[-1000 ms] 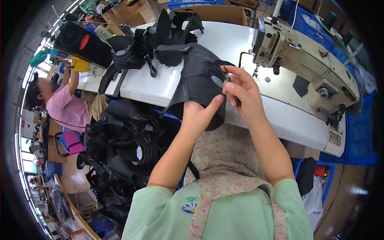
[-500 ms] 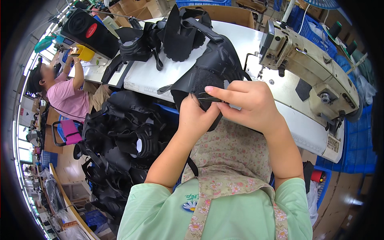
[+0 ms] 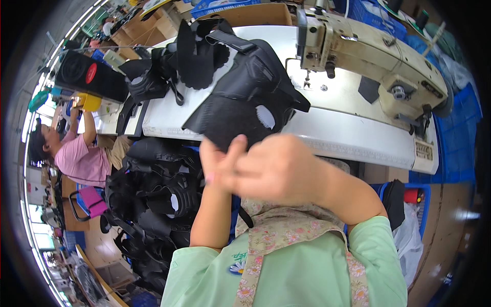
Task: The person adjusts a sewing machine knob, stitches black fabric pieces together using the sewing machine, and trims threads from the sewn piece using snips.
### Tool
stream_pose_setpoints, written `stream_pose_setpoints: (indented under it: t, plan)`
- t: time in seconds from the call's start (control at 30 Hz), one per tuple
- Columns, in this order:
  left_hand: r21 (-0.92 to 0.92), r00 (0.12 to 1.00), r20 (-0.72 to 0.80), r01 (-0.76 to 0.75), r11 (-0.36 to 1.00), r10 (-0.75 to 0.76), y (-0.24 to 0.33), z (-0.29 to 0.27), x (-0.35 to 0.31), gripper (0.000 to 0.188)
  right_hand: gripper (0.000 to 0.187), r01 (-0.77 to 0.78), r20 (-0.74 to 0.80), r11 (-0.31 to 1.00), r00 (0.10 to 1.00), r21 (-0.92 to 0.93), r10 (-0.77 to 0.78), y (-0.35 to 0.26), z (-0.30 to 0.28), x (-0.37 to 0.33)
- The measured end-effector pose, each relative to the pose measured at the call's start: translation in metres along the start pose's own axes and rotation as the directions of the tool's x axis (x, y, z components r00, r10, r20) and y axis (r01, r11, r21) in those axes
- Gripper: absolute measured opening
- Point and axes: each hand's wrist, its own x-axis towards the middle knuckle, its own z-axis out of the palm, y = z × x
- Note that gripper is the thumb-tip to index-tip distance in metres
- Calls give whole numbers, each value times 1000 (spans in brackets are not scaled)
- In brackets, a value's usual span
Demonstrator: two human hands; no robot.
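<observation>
A black padded piece point(image 3: 250, 77) with moulded ridges, a flat fabric flap and an oval opening lies across the front edge of the white sewing table. My left hand point(image 3: 210, 156) is at the lower edge of its flap, fingers closed on the fabric. In front of it, my right hand point(image 3: 273, 169) is smeared by motion and crosses over the left fingers. What the right hand holds, if anything, is hidden. To the right of the piece stands the sewing machine point(image 3: 368, 46), with a small dark fabric patch point(image 3: 369, 89) on its bed.
More black pieces point(image 3: 197, 56) lie further back on the table. A heap of similar pieces point(image 3: 158, 189) is below at left. A black speaker point(image 3: 89, 74) stands at the far left, near a co-worker in pink point(image 3: 84, 158). A blue crate point(image 3: 427, 199) is at lower right.
The slim dark tool in my right hand is no longer visible. Both hands have moved left and down, baring more of the flap. The view has shifted too.
</observation>
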Motion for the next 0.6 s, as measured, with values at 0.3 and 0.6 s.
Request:
stream_pose_setpoints:
  t: [0.3,0.6]
  plan:
    - [-402,989,-135,-115,909,66,28,-7,8,47,46,-31,-37,981,999,189,38,-34,-4,-40]
    - [-396,989,-135,-106,912,57,34,-6,8,43,45,-96,-45,969,993,226,109,-34,-5,-50]
